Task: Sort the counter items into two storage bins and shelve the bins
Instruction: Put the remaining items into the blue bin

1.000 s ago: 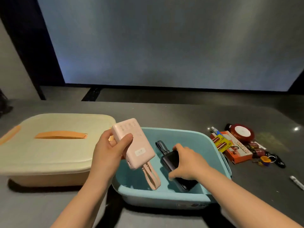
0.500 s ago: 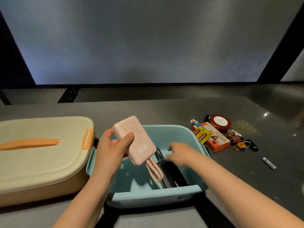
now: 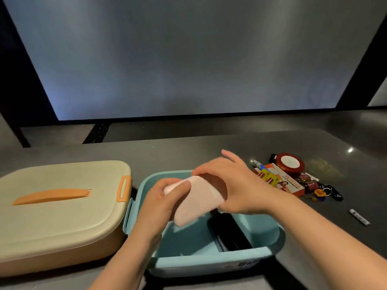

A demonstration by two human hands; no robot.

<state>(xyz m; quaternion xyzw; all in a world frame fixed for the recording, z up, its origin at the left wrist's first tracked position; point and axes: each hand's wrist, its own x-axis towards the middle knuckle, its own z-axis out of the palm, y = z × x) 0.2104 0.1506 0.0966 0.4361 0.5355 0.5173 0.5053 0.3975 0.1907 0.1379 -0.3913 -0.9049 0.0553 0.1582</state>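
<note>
Both hands hold a pink power bank [image 3: 199, 200] above the open blue bin [image 3: 270, 233], which sits on the dark counter [image 3: 188, 151] at near centre. The left hand [image 3: 165, 197] grips the bank's left end, thumb across its top and fingers curled underneath. The right hand [image 3: 234, 183] comes over from the right, its fingers curved round the bank's far and right edges, one finger lifted straight. The bank is tilted, its low corner pointing into the bin. Inside the bin, on the right side of the floor, lies a black device [image 3: 230, 233]. Just left of the bin stands the second bin [image 3: 62, 243], orange with a cream lid [image 3: 62, 206] closed on it. Right of the blue bin lies a cluster on the counter: an orange box [image 3: 291, 186] with a battery pack [image 3: 269, 177] on it, a round red tin [image 3: 290, 164], keys [image 3: 322, 192], and, apart to the near right, a small white stick [image 3: 359, 216].
</note>
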